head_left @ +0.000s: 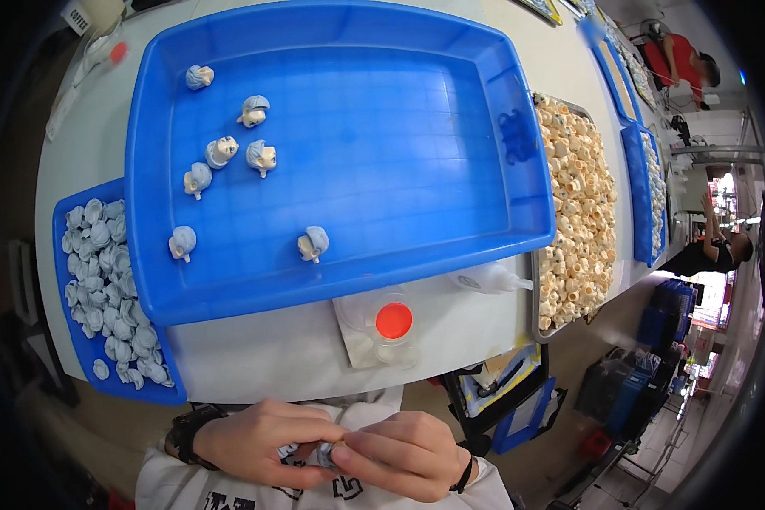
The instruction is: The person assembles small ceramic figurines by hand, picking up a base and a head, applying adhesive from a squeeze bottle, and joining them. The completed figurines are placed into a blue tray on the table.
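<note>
Close to my body, just off the table's near edge, both hands come together on a small doll head (325, 454) with a blue-grey hair piece. My left hand (268, 438) closes round it from the left, and another bit of blue-grey shows between its fingers. Thumb and fingers of my right hand (410, 456) pinch it from the right. Fingers hide most of the piece. In front, a large blue tray (331, 287) holds several doll heads (313, 244) with blue-grey hair, spread mostly over its left side.
Left of the tray, a smaller blue bin (172, 393) is heaped with blue-grey hair pieces (102, 280). A metal tray (537, 321) of cream doll heads (578, 204) stands at right. Near the front edge are a red-topped jar (393, 321) and a white squeeze bottle (489, 279). Other people work far right.
</note>
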`<move>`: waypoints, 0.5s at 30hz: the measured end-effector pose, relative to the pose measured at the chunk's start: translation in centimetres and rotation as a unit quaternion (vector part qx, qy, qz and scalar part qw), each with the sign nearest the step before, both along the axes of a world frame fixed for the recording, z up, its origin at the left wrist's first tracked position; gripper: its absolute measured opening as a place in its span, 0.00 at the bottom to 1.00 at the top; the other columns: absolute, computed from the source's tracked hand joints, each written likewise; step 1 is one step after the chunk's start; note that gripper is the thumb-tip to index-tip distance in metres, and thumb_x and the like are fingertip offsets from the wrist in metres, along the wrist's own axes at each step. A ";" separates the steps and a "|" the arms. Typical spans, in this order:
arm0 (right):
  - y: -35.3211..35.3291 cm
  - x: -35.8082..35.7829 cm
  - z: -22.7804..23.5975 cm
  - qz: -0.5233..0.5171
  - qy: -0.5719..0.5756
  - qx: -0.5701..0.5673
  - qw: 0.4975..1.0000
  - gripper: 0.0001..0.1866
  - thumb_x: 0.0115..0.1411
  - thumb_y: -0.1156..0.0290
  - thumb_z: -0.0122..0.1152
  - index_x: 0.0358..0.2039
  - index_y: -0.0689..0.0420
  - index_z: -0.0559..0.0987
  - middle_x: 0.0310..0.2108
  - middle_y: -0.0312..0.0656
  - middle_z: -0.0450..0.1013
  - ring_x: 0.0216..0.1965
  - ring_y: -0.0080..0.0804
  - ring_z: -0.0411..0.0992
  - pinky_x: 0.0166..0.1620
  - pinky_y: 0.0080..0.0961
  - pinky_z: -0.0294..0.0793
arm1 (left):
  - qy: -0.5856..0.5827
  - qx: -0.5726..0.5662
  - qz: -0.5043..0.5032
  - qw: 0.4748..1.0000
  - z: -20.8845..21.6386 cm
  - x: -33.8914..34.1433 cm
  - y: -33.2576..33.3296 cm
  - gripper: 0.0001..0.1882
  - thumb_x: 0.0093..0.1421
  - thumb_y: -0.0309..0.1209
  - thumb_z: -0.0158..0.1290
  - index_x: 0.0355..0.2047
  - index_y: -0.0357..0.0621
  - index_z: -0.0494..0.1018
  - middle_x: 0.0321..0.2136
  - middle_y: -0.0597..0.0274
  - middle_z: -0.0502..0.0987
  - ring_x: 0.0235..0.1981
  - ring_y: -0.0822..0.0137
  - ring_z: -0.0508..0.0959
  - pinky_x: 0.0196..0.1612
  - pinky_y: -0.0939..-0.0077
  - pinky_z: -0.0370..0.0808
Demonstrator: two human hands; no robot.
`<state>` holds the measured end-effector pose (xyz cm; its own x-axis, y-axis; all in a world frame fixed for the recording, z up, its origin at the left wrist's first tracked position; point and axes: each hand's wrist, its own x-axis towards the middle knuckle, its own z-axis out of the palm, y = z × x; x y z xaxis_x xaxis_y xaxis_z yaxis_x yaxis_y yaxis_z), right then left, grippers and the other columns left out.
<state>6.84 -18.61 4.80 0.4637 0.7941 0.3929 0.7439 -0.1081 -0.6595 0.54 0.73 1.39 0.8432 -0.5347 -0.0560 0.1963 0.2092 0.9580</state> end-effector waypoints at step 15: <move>-2.8 1.2 -0.7 -0.281 0.031 -0.046 0.958 0.17 0.35 0.83 0.65 0.31 0.62 0.78 0.27 0.44 0.73 0.25 0.34 0.70 0.27 0.24 0.69 | 0.016 -0.010 0.004 1.000 -0.1 0.0 0.4 0.17 0.47 0.25 0.60 0.39 0.35 0.71 0.28 0.61 0.74 0.20 0.75 0.73 0.22 0.84 0.70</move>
<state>8.07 -21.45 4.14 0.8485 0.4418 0.2914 0.5110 -0.5407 -0.6683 0.54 1.15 1.25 0.8459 -0.5285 -0.0722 0.2240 0.2291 0.9473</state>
